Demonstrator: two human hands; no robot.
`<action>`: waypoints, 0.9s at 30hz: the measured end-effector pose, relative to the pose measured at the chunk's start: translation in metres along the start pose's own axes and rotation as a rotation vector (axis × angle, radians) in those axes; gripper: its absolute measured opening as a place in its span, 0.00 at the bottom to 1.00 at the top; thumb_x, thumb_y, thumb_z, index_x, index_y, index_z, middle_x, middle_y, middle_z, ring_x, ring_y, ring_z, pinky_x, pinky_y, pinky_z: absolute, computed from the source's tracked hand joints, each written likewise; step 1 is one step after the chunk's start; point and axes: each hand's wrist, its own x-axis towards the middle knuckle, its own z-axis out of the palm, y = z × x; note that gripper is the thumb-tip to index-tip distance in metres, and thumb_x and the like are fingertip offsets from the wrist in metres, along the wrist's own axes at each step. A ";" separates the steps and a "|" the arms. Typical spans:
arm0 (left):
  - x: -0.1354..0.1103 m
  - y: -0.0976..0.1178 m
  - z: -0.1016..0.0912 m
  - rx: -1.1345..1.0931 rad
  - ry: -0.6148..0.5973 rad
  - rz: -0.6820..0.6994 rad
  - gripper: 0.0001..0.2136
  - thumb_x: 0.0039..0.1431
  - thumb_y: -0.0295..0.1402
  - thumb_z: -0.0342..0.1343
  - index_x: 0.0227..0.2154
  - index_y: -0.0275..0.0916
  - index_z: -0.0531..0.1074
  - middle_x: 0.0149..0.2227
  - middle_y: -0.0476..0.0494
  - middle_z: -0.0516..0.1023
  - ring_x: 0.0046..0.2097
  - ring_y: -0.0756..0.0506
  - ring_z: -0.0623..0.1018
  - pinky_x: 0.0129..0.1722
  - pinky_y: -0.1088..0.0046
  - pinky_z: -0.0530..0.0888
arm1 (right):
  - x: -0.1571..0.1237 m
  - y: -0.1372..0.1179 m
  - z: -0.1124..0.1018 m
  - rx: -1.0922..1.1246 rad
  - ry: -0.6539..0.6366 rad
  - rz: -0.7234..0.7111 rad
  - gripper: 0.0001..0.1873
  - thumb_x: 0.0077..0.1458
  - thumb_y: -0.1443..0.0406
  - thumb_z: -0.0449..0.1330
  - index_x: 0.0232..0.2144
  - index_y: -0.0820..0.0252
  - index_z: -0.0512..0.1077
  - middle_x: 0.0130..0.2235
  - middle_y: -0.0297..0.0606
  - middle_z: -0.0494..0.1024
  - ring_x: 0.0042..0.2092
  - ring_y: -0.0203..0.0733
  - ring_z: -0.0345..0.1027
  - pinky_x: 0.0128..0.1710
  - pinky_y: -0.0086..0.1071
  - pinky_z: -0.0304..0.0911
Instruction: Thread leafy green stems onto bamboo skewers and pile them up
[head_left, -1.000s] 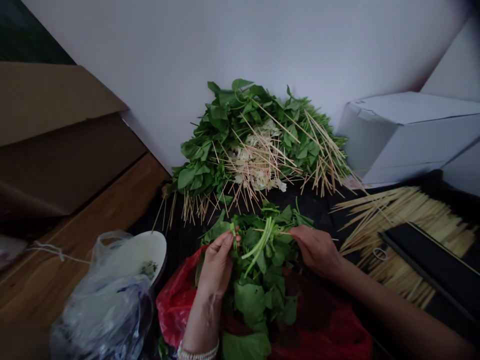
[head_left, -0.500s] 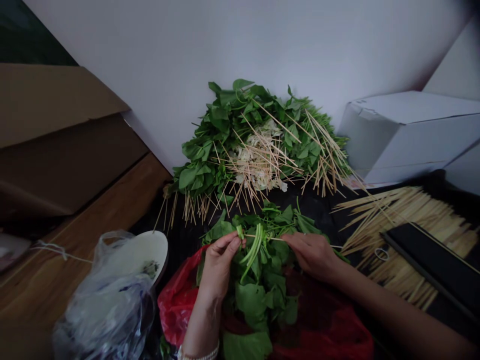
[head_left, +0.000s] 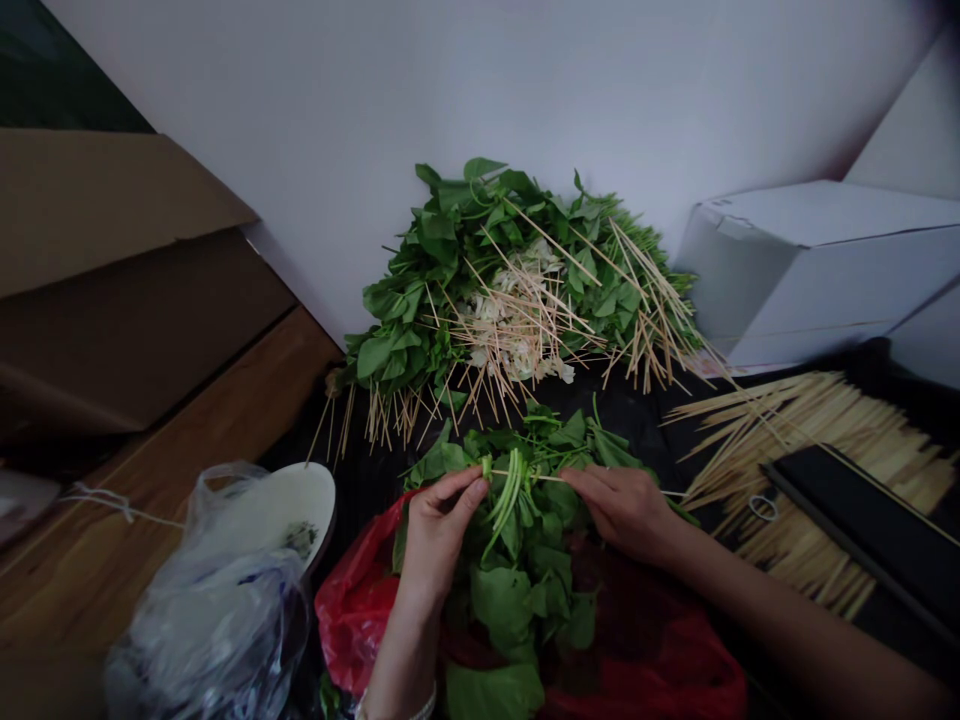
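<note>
My right hand (head_left: pixel 626 508) is closed around a thin wooden skewer (head_left: pixel 550 478), which lies nearly level and points left. Several pale green stems (head_left: pixel 510 492) are threaded on it, with their broad leaves (head_left: pixel 510 605) hanging below. At the skewer's left end, the thumb and fingers of my left hand (head_left: pixel 439 520) pinch a short folded green stem (head_left: pixel 486 467). Whether the skewer's tip passes through that stem I cannot tell. Under both hands more leafy greens (head_left: pixel 566 437) lie over a red plastic bag (head_left: pixel 356 600).
A heap of skewered greens (head_left: pixel 401 330) and pale leaves leans against the wall. Loose skewers (head_left: pixel 825 420) and a black phone-like slab (head_left: pixel 862 530) lie right, near a white box (head_left: pixel 825 270). Left are a white bowl (head_left: pixel 322 490), a clear plastic bag (head_left: pixel 217 620) and a cardboard box (head_left: pixel 127 300).
My left hand has shifted slightly right with the pinched stem. The threaded stems and my right hand have moved a touch left, so the gap between them is smaller.
</note>
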 end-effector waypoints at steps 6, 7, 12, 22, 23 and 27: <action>0.001 0.001 -0.001 0.018 -0.017 -0.001 0.08 0.43 0.34 0.70 0.30 0.41 0.85 0.34 0.43 0.85 0.38 0.43 0.80 0.43 0.67 0.75 | -0.003 0.001 0.002 0.004 0.013 -0.013 0.17 0.59 0.74 0.49 0.46 0.61 0.71 0.32 0.35 0.78 0.27 0.35 0.68 0.25 0.30 0.59; 0.001 0.001 0.000 0.013 -0.024 -0.010 0.08 0.43 0.34 0.70 0.29 0.41 0.85 0.33 0.43 0.85 0.37 0.43 0.80 0.42 0.68 0.76 | -0.003 0.000 0.003 -0.002 0.014 -0.020 0.17 0.58 0.74 0.49 0.46 0.61 0.71 0.32 0.35 0.78 0.27 0.34 0.69 0.25 0.30 0.59; 0.000 0.000 0.006 -0.011 -0.075 -0.048 0.06 0.41 0.32 0.71 0.25 0.40 0.84 0.31 0.44 0.85 0.34 0.44 0.80 0.38 0.70 0.76 | -0.003 -0.003 0.003 -0.012 -0.013 -0.035 0.16 0.58 0.73 0.49 0.46 0.62 0.70 0.30 0.35 0.78 0.27 0.35 0.69 0.25 0.29 0.59; 0.002 0.013 -0.009 0.108 0.032 0.163 0.06 0.53 0.36 0.65 0.33 0.42 0.83 0.36 0.44 0.83 0.40 0.43 0.79 0.44 0.69 0.73 | 0.006 0.013 -0.011 0.075 0.202 0.183 0.12 0.64 0.71 0.48 0.45 0.58 0.69 0.33 0.35 0.79 0.32 0.35 0.73 0.34 0.27 0.67; 0.001 0.016 -0.013 0.129 -0.009 0.172 0.05 0.52 0.35 0.66 0.32 0.42 0.83 0.34 0.44 0.82 0.39 0.44 0.79 0.42 0.70 0.73 | 0.006 0.015 -0.013 0.087 0.222 0.225 0.12 0.64 0.70 0.48 0.45 0.58 0.69 0.31 0.34 0.78 0.31 0.35 0.73 0.33 0.27 0.67; -0.012 0.030 -0.038 0.292 -0.401 0.114 0.05 0.50 0.33 0.67 0.32 0.43 0.84 0.31 0.43 0.79 0.34 0.45 0.76 0.36 0.72 0.73 | 0.008 0.020 -0.019 0.125 0.266 0.354 0.11 0.65 0.68 0.49 0.44 0.57 0.69 0.28 0.32 0.76 0.26 0.34 0.71 0.29 0.26 0.66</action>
